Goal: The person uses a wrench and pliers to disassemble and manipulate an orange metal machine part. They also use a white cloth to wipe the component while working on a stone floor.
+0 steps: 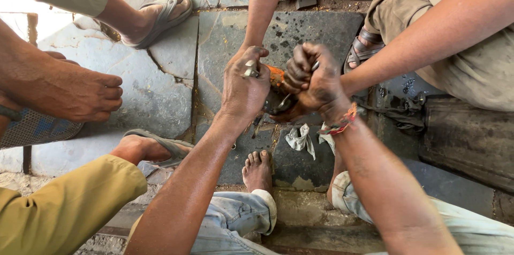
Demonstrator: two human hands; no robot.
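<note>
Nearest the camera, a bare foot [258, 168] rests on the dark stone slab [300, 25], with pale jeans [235, 217] bunched above it and a crumpled grey rag [300, 140] lying just beside. Above that, the person's left hand [243, 86] is curled shut over a small metal part [250, 69], fingers pressed together on top of it. The right hand [316, 86], greasy and wearing a red thread wristband [342, 122], is clenched into a fist around what looks like the same piece, though the grip hides most of it. Between the two hands an orange bit [276, 75] shows, and a dark metal ring or cup [279, 104] sits low between the hands, just above the slab. The part looks oily and only partly visible, so how far the work has gone is hard to judge; it seems to be mid-effort, with both hands bearing on the piece and nothing yet laid aside. Beyond, other people's arms reach in from the top [262, 9] and the right [428, 35], and sandalled feet [160, 17] stand on the cracked paving.
</note>
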